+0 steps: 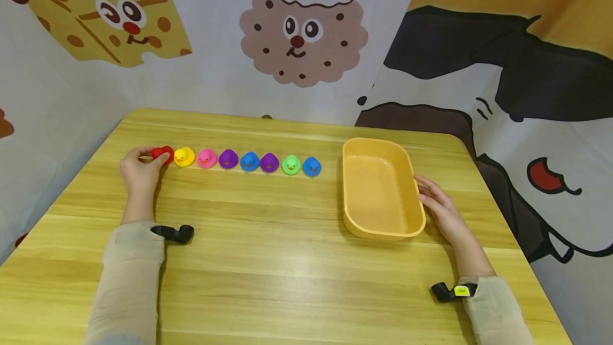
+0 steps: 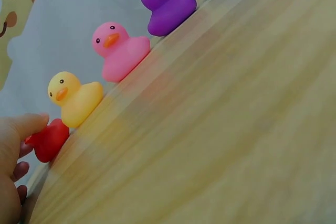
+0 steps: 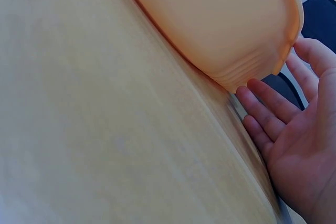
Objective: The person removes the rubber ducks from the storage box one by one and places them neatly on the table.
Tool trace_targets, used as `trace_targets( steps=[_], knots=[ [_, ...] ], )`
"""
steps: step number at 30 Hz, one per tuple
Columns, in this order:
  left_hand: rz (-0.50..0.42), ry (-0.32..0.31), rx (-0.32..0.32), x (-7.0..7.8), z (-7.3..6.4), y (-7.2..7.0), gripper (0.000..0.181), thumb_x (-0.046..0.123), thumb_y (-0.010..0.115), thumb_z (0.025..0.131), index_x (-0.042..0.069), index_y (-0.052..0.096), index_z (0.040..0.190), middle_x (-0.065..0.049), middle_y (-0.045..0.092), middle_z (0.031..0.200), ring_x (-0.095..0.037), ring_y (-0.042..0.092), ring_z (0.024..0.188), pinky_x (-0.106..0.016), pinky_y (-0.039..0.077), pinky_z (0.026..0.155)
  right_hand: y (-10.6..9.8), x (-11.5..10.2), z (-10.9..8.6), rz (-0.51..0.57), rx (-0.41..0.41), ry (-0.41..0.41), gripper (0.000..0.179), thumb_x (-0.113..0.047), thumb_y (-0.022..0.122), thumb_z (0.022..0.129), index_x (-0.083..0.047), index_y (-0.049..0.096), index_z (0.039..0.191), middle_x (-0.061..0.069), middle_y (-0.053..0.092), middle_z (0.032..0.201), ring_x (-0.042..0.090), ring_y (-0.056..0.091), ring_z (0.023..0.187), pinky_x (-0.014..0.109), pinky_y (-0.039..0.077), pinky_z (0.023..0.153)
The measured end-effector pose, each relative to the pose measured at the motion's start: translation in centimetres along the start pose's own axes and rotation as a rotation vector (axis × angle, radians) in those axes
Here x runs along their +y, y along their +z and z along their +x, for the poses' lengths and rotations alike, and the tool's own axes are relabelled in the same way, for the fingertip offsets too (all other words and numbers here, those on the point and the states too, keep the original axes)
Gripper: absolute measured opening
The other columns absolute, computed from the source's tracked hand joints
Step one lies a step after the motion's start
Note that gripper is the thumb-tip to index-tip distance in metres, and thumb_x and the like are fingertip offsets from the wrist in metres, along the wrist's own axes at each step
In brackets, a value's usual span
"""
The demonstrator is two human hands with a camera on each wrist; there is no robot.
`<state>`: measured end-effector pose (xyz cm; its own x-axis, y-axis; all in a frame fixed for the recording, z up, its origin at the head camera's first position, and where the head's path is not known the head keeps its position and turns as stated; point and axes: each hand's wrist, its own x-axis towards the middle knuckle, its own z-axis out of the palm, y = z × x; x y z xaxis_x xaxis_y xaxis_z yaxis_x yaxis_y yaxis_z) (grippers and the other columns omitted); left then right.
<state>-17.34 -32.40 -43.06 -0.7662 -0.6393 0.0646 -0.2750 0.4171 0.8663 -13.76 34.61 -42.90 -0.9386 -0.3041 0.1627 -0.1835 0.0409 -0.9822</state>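
Note:
At the left end of a row of rubber ducks, my left hand [image 1: 139,172] pinches a red rubber duck [image 1: 165,154] between thumb and fingers. In the left wrist view the red duck [image 2: 51,141] sits on the table right beside a yellow duck [image 2: 81,100]. Pink [image 1: 207,158], purple [image 1: 228,158], blue [image 1: 249,162], second purple [image 1: 270,163], light green [image 1: 291,165] and second blue [image 1: 312,166] ducks continue the row rightward. My right hand [image 1: 442,209] is at the right side of a yellow plastic basin [image 1: 414,222], its fairly straight fingers [image 3: 268,95] touching the wall and rim.
The basin stands right of the duck row on a wooden table [image 1: 268,281]. Behind the table hangs a cartoon-print cloth [image 1: 206,79]. A black wrist camera [image 1: 179,234] is strapped to the left sleeve, another camera [image 1: 445,292] to the right.

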Motion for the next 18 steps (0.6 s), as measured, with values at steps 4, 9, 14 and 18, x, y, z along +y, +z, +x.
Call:
trace_targets(
  steps=[4, 9, 14, 18],
  knots=[
    [-0.008, -0.007, -0.001, -0.18, 0.14, 0.05, 0.052, 0.036, 0.072, 0.084, 0.007, 0.061, 0.126, 0.000, 0.054, 0.104, -0.005, 0.042, 0.077, -0.021, 0.039, 0.068, -0.01, -0.05, 0.07, -0.012, -0.003, 0.003, 0.046, -0.004, 0.041, 0.102, -0.005, 0.035, 0.147, 0.000, 0.056, 0.126, 0.011, 0.054, 0.112, 0.020, 0.042, 0.091],
    [-0.015, -0.009, -0.002, -0.23, 0.28, 0.15, 0.052, 0.036, 0.072, 0.085, 0.007, 0.060, 0.127, 0.000, 0.055, 0.105, -0.005, 0.042, 0.077, -0.020, 0.039, 0.069, 0.07, -0.24, 0.01, -0.020, -0.004, 0.012, 0.047, -0.005, 0.041, 0.102, -0.005, 0.034, 0.148, 0.000, 0.055, 0.127, 0.010, 0.053, 0.113, 0.020, 0.042, 0.092],
    [-0.009, 0.000, 0.000, -0.03, 0.13, 0.10, 0.052, 0.034, 0.072, 0.085, 0.006, 0.060, 0.127, -0.002, 0.055, 0.107, -0.005, 0.042, 0.077, -0.020, 0.039, 0.069, 0.19, -0.38, -0.10, -0.010, -0.003, 0.010, 0.046, -0.005, 0.041, 0.102, -0.004, 0.034, 0.148, 0.000, 0.054, 0.127, 0.011, 0.053, 0.113, 0.020, 0.042, 0.092],
    [0.003, 0.005, 0.002, 0.17, -0.05, 0.01, 0.052, 0.033, 0.072, 0.085, 0.006, 0.060, 0.128, -0.002, 0.055, 0.108, -0.004, 0.042, 0.077, -0.020, 0.039, 0.070, 0.16, -0.32, -0.10, -0.005, -0.001, 0.005, 0.046, -0.004, 0.041, 0.102, -0.004, 0.034, 0.147, 0.001, 0.055, 0.127, 0.011, 0.053, 0.113, 0.019, 0.041, 0.092]
  ],
)
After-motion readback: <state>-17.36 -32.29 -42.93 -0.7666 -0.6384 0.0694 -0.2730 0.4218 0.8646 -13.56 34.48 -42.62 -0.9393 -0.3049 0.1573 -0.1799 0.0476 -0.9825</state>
